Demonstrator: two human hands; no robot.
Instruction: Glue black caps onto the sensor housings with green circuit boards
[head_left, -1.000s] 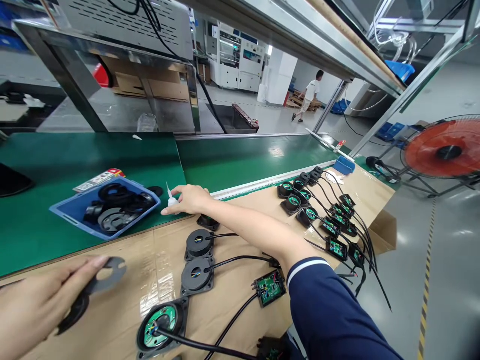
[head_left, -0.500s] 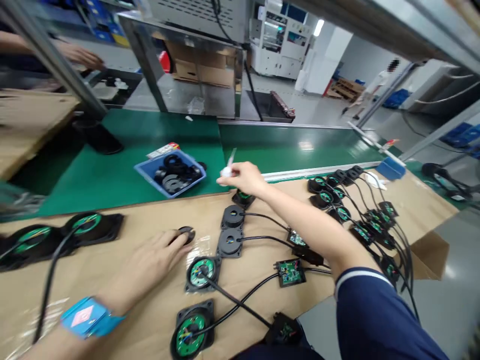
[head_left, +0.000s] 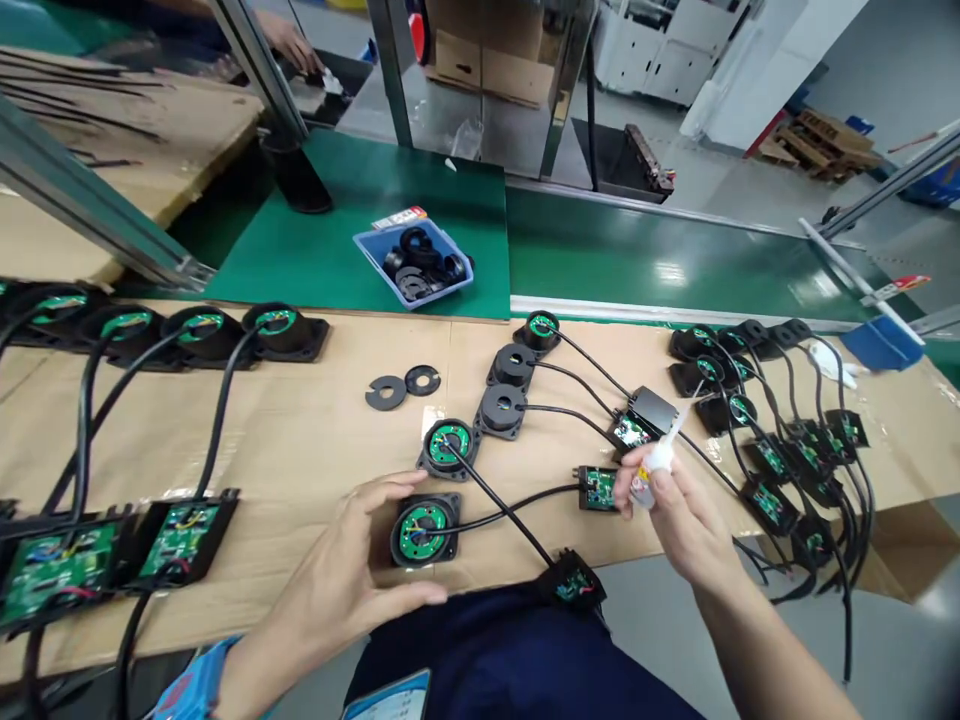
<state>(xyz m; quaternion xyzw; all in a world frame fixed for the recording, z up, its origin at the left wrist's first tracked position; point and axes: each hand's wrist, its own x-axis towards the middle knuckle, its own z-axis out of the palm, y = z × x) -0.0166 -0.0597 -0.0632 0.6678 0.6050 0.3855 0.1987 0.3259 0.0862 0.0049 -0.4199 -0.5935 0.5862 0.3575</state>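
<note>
My left hand [head_left: 352,580] curls round a square black housing with a green round board inside [head_left: 422,531], thumb at its near edge and fingers at its far edge, on the cardboard-covered bench [head_left: 315,450]. A black cable runs from that housing to a small green circuit board [head_left: 598,487]. My right hand [head_left: 679,515] is closed on a small white glue bottle [head_left: 658,458], its thin nozzle pointing up and to the right. This hand hovers over the cables, right of the housing. Another housing with a green board [head_left: 448,445] lies just beyond, and two capped black ones [head_left: 502,408] lie further back.
Two flat black ring plates [head_left: 386,392] lie loose mid-bench. A blue tray of black parts [head_left: 416,265] sits on the green belt [head_left: 645,265]. Wired units cluster at the left [head_left: 199,330] and right [head_left: 757,440]. Another person's hand [head_left: 289,40] works at the far top.
My right hand brought the glue bottle back from the belt edge toward me. My left hand left the ring plates on the bench and moved onto the nearest housing. The view tilted down.
</note>
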